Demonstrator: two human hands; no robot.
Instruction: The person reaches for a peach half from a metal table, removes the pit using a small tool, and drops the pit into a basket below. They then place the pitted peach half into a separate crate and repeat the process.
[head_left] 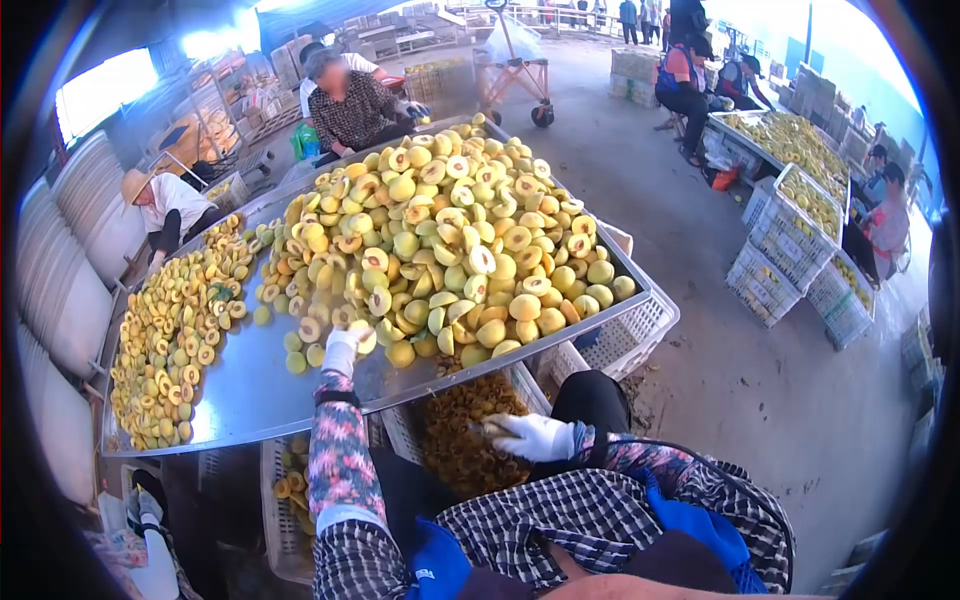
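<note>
My left hand [345, 347], in a white glove, reaches over the metal table [250, 385] at the near edge of a large heap of halved yellow peaches [440, 230]. Its fingers close around a peach half [367, 341], partly hidden by the glove. My right hand [537, 438], also gloved in white, is held low near my lap, fingers closed on a small tool [490, 428] whose blurred tip points left; its exact kind does not show. Below that hand is a crate of brown pits and scraps [465, 440].
A second peach pile [180, 340] covers the table's left side, where a person in a straw hat [165, 210] works. Another person [350, 105] sits at the far edge. White plastic crates [630, 335] stand at right; a crate of peach pieces [292, 500] sits under the table.
</note>
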